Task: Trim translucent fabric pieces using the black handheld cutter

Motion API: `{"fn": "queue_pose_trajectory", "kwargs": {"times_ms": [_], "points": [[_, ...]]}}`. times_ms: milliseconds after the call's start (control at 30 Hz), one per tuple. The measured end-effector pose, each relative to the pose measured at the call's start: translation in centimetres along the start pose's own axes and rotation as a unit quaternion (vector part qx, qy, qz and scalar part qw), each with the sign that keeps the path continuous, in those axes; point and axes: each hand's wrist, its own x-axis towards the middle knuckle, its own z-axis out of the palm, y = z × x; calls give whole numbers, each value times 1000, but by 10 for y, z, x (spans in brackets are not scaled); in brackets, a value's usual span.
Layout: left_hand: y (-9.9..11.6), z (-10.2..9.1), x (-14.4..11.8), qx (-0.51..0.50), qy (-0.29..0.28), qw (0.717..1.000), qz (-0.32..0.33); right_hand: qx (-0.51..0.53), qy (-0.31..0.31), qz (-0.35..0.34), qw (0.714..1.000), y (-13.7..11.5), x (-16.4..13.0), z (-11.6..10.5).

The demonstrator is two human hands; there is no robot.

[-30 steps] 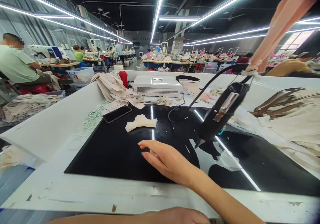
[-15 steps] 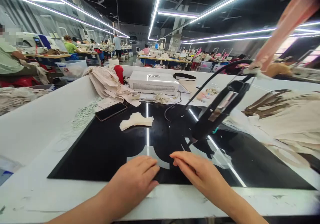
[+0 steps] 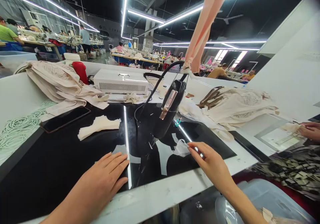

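Note:
My left hand (image 3: 103,175) lies flat on the black glossy board (image 3: 62,170), fingers stretched out. Partly beneath it is a translucent white cut piece (image 3: 135,159). My right hand (image 3: 208,157) pinches the right edge of a crumpled sheer white piece (image 3: 181,148) with thumb and fingertips. Between the hands, another translucent cut piece (image 3: 164,157) rests on the board. Over it hangs a black corded hand tool (image 3: 168,110) with a narrow tip, tied to a pink fabric strip (image 3: 202,27). A cream fabric stack (image 3: 99,126) sits farther back to the left.
A phone (image 3: 65,118), green cord (image 3: 23,129) and beige fabric (image 3: 62,84) lie left. A white vented box (image 3: 121,81) stands behind the board. More beige fabric (image 3: 240,105) is piled right. At the far right, another person's hand (image 3: 310,130) shows beside a plastic bin (image 3: 272,197).
The view has turned right. My right hand has moved right, away from my left, and now pinches the sheer white piece. My left hand has flattened on the board.

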Motion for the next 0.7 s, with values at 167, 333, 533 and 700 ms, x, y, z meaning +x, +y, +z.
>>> {"fn": "queue_pose_trajectory", "kwargs": {"times_ms": [167,333,533,700], "points": [[1,-4,5,0,15,1000,23,-1,19,-7,1000,7,16,24],[6,-11,15,3,9,999,45,16,32,-26,999,9,26,34],[14,-9,29,-51,33,997,50,36,109,-27,993,2,15,8],[32,-3,52,-130,20,990,42,49,155,-40,986,-11,0,-10]]}}
